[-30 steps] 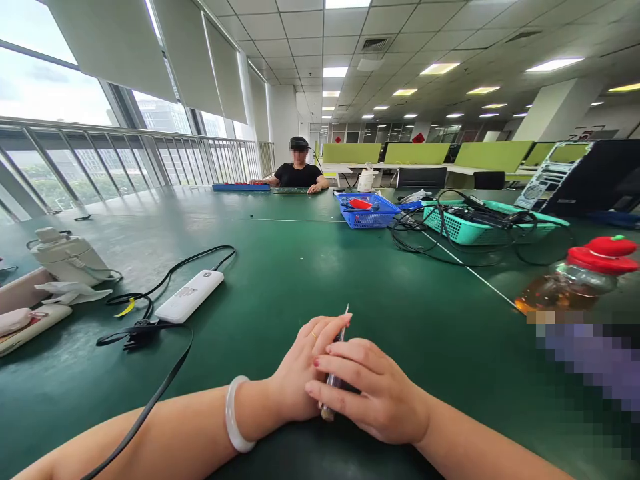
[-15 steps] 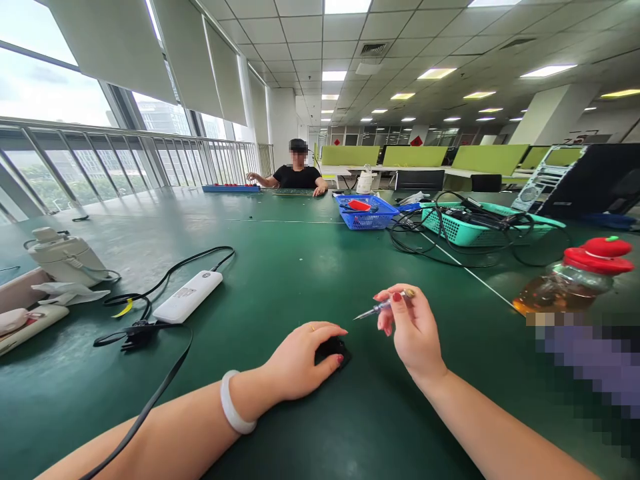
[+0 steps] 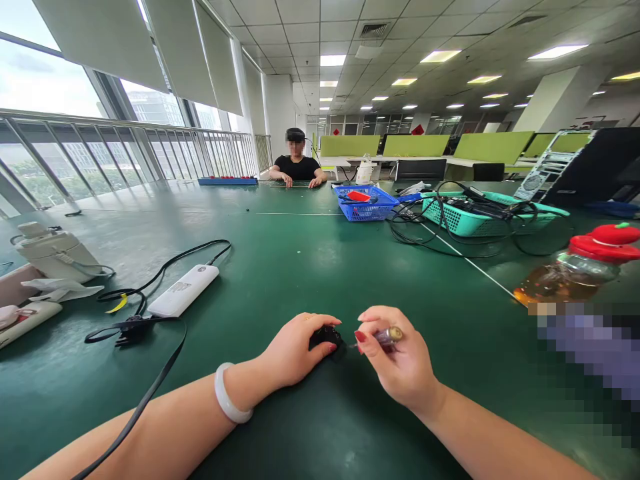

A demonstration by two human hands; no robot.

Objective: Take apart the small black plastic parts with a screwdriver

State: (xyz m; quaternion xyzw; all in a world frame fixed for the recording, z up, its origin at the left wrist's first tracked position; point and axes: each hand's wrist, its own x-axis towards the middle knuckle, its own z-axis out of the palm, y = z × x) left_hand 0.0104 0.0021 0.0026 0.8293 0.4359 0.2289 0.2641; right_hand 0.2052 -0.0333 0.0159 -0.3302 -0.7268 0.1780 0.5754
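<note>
- Set in a large office with lit ceiling panels, on a wide, shiny green tabletop [image 3: 280,267].
- Held in the left hand [image 3: 295,350], with thumb and fingers curved around it: a small black object [image 3: 325,337], partly hidden, low over the tabletop or on it; not possible to tell which.
- Pinched by the right hand [image 3: 403,363], between thumb and fingers: a screwdriver [image 3: 393,337], with handle end towards the right and shaft pointing left to the black object; touching or only just beside, cannot tell.
- Worn on the left wrist: a white bangle [image 3: 223,399].
- Crossing over the left forearm: a black cable [image 3: 165,370].
- Lying farther left: a white power bank [image 3: 184,291].
- Standing on the right side, well apart from the right hand: a red-lidded jar [image 3: 560,280] with amber liquid.
- Placed farther ahead: a blue basket [image 3: 367,212], and near it a teal basket [image 3: 453,227] with dark cables.
- Seated at the far end: another person [image 3: 296,170] in black top, near a blue tray [image 3: 227,181].
- Behind: green partitions [image 3: 350,145].
</note>
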